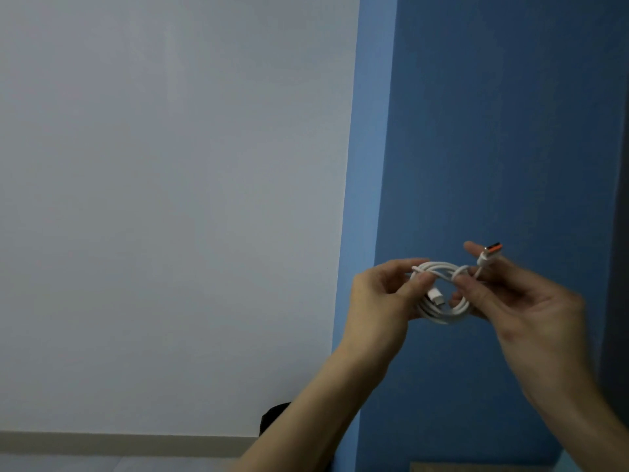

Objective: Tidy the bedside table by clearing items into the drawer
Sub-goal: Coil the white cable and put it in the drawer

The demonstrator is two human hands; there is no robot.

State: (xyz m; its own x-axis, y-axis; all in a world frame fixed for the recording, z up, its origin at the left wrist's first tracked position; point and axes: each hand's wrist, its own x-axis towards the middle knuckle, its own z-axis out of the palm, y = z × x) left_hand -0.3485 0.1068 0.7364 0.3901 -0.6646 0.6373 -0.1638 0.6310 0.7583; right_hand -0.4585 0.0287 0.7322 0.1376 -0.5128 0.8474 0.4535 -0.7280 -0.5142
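Observation:
A white charging cable (442, 315) is wound into a small coil and held up in the air in front of the blue wall. My left hand (377, 298) pinches the coil's left side between thumb and fingers. My right hand (524, 301) grips the right side, where a loose end with an orange-tipped USB plug (492, 251) sticks up above the fingers. A second, small white plug (537, 297) hangs inside the loop. The bedside table and its drawer are out of view.
A pale grey wall (170, 199) fills the left, a blue wall (493, 131) the right. A dark object (272, 420) sits low behind my left forearm. A strip of wooden surface (476, 467) shows at the bottom right edge.

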